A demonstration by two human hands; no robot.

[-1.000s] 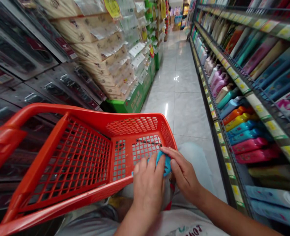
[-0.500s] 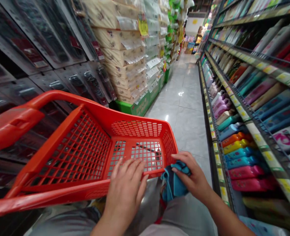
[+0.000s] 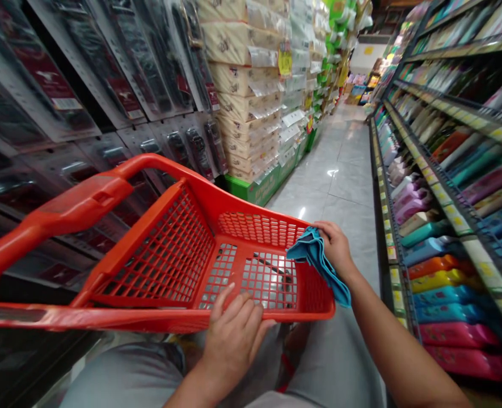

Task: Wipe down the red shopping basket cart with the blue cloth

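A red plastic shopping basket (image 3: 118, 317) with mesh walls and a long handle (image 3: 80, 207) sits in front of me. My left hand (image 3: 233, 334) grips its near rim, with the fingers curled over the edge. My right hand (image 3: 336, 246) is up at the basket's right corner, pinching a blue cloth (image 3: 319, 260). The cloth hangs in a twisted strip across the rim, its lower end dangling beside my forearm. Nothing shows inside the basket except its mesh floor.
A shelf of colourful packaged goods (image 3: 442, 266) runs along the right of a tiled aisle (image 3: 336, 181). Hanging black packaged goods (image 3: 80, 102) line the left, and stacked paper packs on a green stand (image 3: 251, 102) stand ahead. My grey-clad legs show below.
The blue cloth, held by both hands a second ago, is now in my right hand alone, raised to the basket's right corner. My left hand has moved onto the near rim.
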